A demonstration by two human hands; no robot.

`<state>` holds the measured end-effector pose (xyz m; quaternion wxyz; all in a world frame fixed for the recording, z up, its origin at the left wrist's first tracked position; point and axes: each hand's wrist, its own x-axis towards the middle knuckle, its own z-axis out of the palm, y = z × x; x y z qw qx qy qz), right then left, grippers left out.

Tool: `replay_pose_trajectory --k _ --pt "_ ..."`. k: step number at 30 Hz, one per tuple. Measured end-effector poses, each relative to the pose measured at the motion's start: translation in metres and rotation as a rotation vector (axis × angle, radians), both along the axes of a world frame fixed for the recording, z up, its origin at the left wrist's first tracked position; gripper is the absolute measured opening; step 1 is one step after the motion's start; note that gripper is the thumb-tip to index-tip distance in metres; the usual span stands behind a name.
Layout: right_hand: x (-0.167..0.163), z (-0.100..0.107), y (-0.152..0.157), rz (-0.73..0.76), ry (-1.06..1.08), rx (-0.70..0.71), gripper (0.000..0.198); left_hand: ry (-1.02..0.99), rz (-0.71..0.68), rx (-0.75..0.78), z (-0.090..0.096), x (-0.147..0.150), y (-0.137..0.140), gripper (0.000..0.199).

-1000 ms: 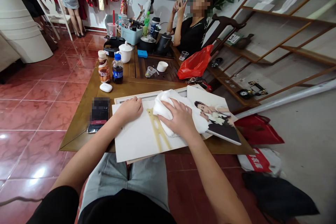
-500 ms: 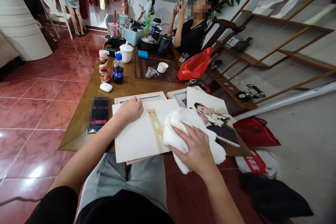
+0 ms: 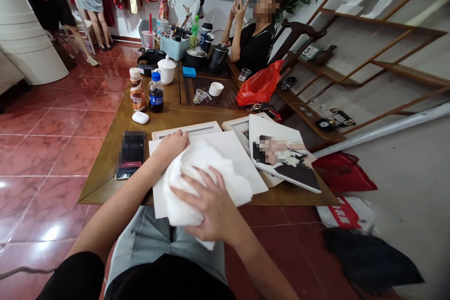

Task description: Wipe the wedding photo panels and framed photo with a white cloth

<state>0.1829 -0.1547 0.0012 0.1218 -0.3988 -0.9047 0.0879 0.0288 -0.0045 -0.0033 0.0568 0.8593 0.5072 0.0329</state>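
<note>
A white towel (image 3: 218, 159) lies bunched over a flat white board (image 3: 159, 201) at the table's near edge. My right hand (image 3: 211, 204) presses on the towel from above, fingers somewhat spread and dug into its folds. Along the board's far edge, my left hand (image 3: 178, 141) rests with fingers curled and together, bearing down on it. The towel covers the board's middle, so the yellowish bear-headed strip there is hidden. To the right, a photo panel (image 3: 284, 154) showing a couple leans on pale frames (image 3: 237, 126).
A phone (image 3: 131, 154) lies left of my forearm. Beyond stand a coffee bottle (image 3: 137, 90), a cola bottle (image 3: 156, 93) and a white earbud case (image 3: 140, 117). A red plastic bag (image 3: 258, 86) sits at the right. Another person (image 3: 255, 40) sits across the table.
My right hand has swept the towel leftward across the board, covering the yellowish strip. My left hand has stayed at the board's far edge. A person at the far left has stepped further into view.
</note>
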Motion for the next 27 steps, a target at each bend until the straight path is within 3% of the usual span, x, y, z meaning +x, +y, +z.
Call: replay_pose_trajectory --k 3,6,13,18,21,23,27 --pt "-0.02 -0.001 -0.005 0.171 -0.008 -0.072 0.084 0.017 0.012 -0.014 -0.001 0.0 0.003 0.035" --pt "-0.024 -0.003 -0.008 0.207 -0.023 -0.083 0.085 0.01 0.009 -0.036 -0.001 -0.001 0.004 0.033" --pt "0.025 -0.003 -0.004 -0.193 -0.044 0.116 0.071 -0.033 -0.025 0.012 -0.001 -0.002 0.001 0.033" --pt "0.073 -0.018 0.001 -0.441 -0.071 0.243 0.055 -0.063 -0.008 0.004 -0.003 -0.002 0.0 0.033" --pt "0.085 -0.025 0.005 -0.568 -0.08 0.289 0.051 -0.063 0.001 -0.002 -0.003 -0.002 0.0 0.033" --pt "0.081 -0.025 0.006 -0.553 -0.067 0.289 0.051 -0.053 0.002 0.003 -0.003 -0.002 0.0 0.034" --pt "0.05 -0.013 0.004 -0.353 -0.023 0.218 0.058 -0.039 -0.006 0.031 -0.003 -0.002 -0.001 0.034"
